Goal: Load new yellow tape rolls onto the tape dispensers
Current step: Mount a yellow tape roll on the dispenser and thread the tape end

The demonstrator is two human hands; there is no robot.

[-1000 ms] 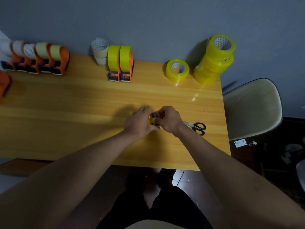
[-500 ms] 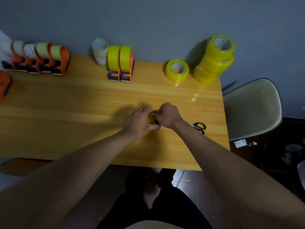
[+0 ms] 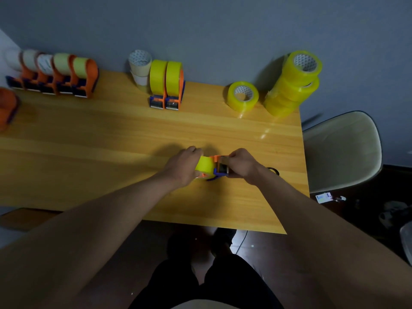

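Our left hand (image 3: 181,167) grips the yellow tape roll (image 3: 204,165); our right hand (image 3: 242,165) pinches the orange tape dispenser (image 3: 219,167); we read no labels.

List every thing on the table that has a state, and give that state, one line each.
Left hand: grips the yellow roll.
Right hand: grips the dispenser's blue end.
Held dispenser: yellow roll on it.
Two dispensers at back: loaded with yellow rolls, upright.
Five dispensers at left: pale, thin rolls.
Loose yellow roll: unloaded, on the table.
Yellow stack: leaning.
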